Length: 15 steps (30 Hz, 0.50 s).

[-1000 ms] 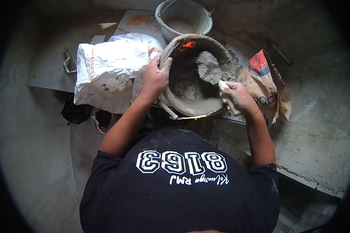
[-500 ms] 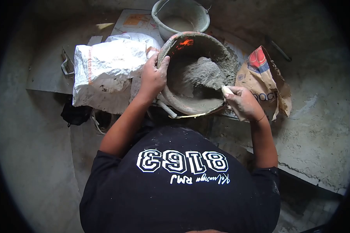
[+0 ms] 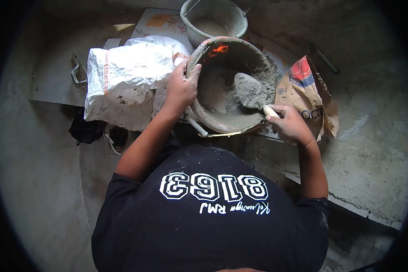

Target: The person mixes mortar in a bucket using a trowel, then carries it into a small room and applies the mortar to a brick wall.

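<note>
Gripping the near-left rim of a round mixing pan (image 3: 213, 50), the left hand (image 3: 181, 88) is closed over the edge, thumb inside the pan wall and fingers wrapped outside. Right hand (image 3: 289, 124) is closed around the pale handle of a trowel (image 3: 254, 93) at the pan's near-right rim; only the end of the handle shows beyond the fist. Trowel blade lies inside the pan, coated in grey mortar (image 3: 222, 97), pointing toward the pan's centre. Wet grey mortar covers the pan floor and smears the far-right wall; an orange patch shows on the inner far wall. Pan appears tilted toward the person, though the exact angle cannot be judged.

Surroundings: a white sack (image 3: 122, 77) lies just left of the pan, touching or nearly touching the left hand's knuckles. A brown paper bag (image 3: 310, 97) with a red and blue mark stands just right of the pan, close behind the right hand. A grey bucket (image 3: 213, 18) sits directly beyond the pan, its rim near the pan's far edge. A flat board (image 3: 158, 22) with an orange print lies under the bucket's left side. All items rest on a rough concrete floor (image 3: 371, 136). Person wears a black shirt (image 3: 208, 217) with white numerals
</note>
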Each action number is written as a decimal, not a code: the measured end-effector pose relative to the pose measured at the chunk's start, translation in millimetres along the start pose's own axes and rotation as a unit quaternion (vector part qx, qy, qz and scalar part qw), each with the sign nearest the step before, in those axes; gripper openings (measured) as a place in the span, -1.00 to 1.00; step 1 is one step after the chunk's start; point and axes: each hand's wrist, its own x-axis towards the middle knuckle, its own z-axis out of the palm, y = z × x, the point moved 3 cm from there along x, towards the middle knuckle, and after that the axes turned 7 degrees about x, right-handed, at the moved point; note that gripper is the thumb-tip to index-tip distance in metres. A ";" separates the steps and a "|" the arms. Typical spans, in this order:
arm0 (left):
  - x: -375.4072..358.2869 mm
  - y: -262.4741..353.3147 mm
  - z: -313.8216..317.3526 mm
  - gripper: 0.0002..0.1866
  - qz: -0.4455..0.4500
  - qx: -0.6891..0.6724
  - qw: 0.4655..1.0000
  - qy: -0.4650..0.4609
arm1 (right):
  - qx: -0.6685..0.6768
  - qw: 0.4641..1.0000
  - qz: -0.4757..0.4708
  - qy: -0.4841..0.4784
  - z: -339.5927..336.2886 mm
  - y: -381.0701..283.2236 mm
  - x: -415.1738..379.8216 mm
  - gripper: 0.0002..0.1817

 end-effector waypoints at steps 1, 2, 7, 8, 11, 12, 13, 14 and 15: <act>1.4 1.2 0.1 -0.67 0.015 -0.009 1.000 0.010 | -0.055 0.998 -0.016 0.020 5.4 -0.8 1.8 -0.60; 0.3 1.6 0.0 -0.67 0.027 -0.017 0.999 0.018 | -0.097 0.994 -0.036 0.023 4.2 -2.6 5.3 -0.57; 2.5 -5.1 1.2 -0.67 0.033 -0.012 0.999 0.015 | -0.204 0.970 -0.112 0.063 15.0 -32.1 13.1 -0.52; 1.9 -6.2 1.5 -0.67 0.032 -0.016 0.999 0.013 | -0.237 0.963 -0.117 0.057 16.8 -37.7 16.7 -0.54; 0.0 4.3 -2.5 -0.66 0.045 0.040 0.998 0.030 | -0.355 0.918 -0.155 0.086 32.0 -46.6 21.1 -0.63; 0.0 1.9 -1.9 -0.66 0.046 0.041 0.998 0.027 | -0.378 0.910 -0.155 0.071 32.1 -50.6 21.7 -0.59; 0.5 -3.5 0.1 -0.66 0.036 0.007 0.999 0.016 | -0.402 0.901 -0.154 0.055 32.8 -53.6 23.6 -0.54; 1.3 -6.4 1.5 -0.65 0.025 -0.027 0.999 0.006 | -0.452 0.885 -0.098 0.056 36.4 -53.4 28.9 -0.54; 3.3 -5.5 1.6 -0.65 0.028 -0.028 0.999 0.008 | -0.454 0.884 -0.099 0.059 36.7 -51.9 30.0 -0.54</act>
